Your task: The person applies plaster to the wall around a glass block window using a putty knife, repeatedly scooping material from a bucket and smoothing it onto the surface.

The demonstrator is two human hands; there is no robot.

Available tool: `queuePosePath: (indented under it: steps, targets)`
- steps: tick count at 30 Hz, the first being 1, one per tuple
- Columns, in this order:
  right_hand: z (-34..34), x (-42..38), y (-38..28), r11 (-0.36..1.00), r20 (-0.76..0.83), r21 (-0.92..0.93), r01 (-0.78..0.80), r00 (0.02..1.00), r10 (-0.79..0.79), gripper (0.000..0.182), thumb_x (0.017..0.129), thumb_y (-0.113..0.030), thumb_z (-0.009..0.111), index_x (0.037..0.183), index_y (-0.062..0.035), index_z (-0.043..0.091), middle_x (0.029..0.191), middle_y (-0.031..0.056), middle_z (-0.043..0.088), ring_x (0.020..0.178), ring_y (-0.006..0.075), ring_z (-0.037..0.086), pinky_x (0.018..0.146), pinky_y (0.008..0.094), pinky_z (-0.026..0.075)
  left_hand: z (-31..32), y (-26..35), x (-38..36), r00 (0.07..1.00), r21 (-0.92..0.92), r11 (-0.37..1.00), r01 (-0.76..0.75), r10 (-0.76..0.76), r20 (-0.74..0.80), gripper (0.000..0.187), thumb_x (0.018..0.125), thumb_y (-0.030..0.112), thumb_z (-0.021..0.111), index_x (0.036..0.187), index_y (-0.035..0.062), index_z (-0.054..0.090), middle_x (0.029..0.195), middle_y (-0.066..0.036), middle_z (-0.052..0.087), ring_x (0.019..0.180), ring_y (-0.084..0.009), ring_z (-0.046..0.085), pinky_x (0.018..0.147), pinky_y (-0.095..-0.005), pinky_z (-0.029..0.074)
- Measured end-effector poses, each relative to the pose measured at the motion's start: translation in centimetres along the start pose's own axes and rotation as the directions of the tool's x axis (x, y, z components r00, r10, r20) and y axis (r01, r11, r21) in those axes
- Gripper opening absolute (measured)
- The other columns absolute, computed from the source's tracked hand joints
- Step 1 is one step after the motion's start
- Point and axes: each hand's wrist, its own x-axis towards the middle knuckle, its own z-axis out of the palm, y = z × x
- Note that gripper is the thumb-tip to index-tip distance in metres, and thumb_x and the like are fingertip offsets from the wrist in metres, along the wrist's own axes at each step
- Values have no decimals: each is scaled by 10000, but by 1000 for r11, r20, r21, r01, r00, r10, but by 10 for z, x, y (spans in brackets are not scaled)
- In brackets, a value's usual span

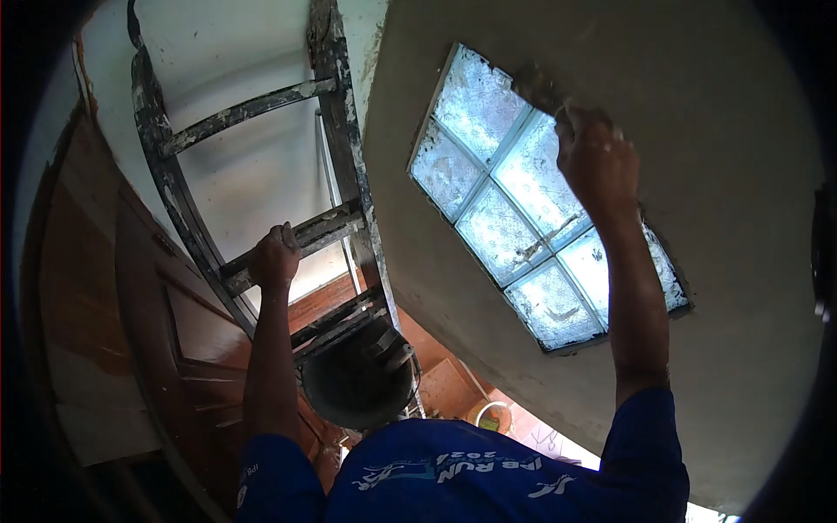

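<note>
My left hand [276,256] is closed around a rung of the paint-spattered ladder [327,228]. Raised at the upper right, my right hand [600,161] is closed on a dark, blurred tool [536,85]; its exact kind is hard to make out. The tool is at the upper edge of a glass block window [488,161], whose panes carry smears of mortar. Grey plaster [732,200] surrounds the window. Below my left hand, a black bucket [353,379] is at the ladder, with what looks like a tool handle [399,356] at its rim.
A brown wooden door [187,322] stands to the left of the ladder. Behind the rungs is a pale wall [248,166]. Far below, another bucket [490,418] with a light handle sits near the reddish floor [436,375].
</note>
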Motion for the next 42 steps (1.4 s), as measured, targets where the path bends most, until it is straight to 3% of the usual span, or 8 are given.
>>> queuePosePath:
  steps: [8,14,20,26,29,32,35,42]
  targets:
    - [19,33,-4,995,-101,58,-84,991,89,277,914,-147,521,1165,-111,633,1050,174,669,839,353,696,714,477,559,2,0,0,998,-29,999,-25,23,-59,375,965,394,489,835,106,692,745,-171,692,692,-385,677,619,-489,540]
    - [26,14,-11,997,103,17,-69,992,67,273,915,-236,612,1161,-129,657,1064,146,678,912,358,678,783,475,546,1,-1,-1,997,-11,999,-51,50,-56,338,958,361,512,840,96,684,732,-166,689,673,-372,676,619,-474,541]
    - [25,47,-17,991,-43,47,-124,991,126,275,929,-257,590,1164,-130,656,1055,148,678,929,359,676,789,478,548,2,-1,-1,994,-31,998,-54,51,-101,326,954,352,522,828,98,683,728,-165,687,663,-373,672,605,-474,536]
    - [59,35,-21,999,8,-21,40,999,-40,272,882,-141,527,1124,-87,638,1075,214,649,858,352,695,731,483,557,-2,0,-1,997,-22,999,-45,43,-63,325,957,354,516,845,99,685,738,-165,690,679,-375,674,613,-474,538]
    - [50,63,-28,994,177,-16,-106,978,107,251,880,-136,519,1094,-91,643,1080,202,654,881,348,693,733,486,557,-1,1,-1,995,-31,998,-51,48,-88,325,955,354,518,837,100,684,733,-164,689,678,-378,674,610,-476,539]
    - [38,70,-25,989,35,53,-135,991,133,256,943,-264,549,1120,-126,672,1045,170,676,959,357,673,824,485,541,-1,1,0,995,-32,999,-41,38,-96,329,957,353,515,830,99,682,724,-164,686,669,-378,673,608,-477,540]
    - [42,50,-30,999,27,52,-4,1000,3,215,882,-143,510,1027,-88,658,997,184,687,855,371,695,744,473,559,0,0,-1,995,-16,998,-53,51,-90,331,958,350,514,827,95,680,717,-168,683,658,-372,673,605,-474,541]
    - [51,88,-40,997,207,23,-80,976,73,242,900,-150,490,1059,-61,649,1086,213,660,951,366,680,786,469,556,-1,0,0,993,-34,997,-65,61,-99,329,957,348,521,817,93,675,706,-169,680,646,-363,673,594,-464,540]
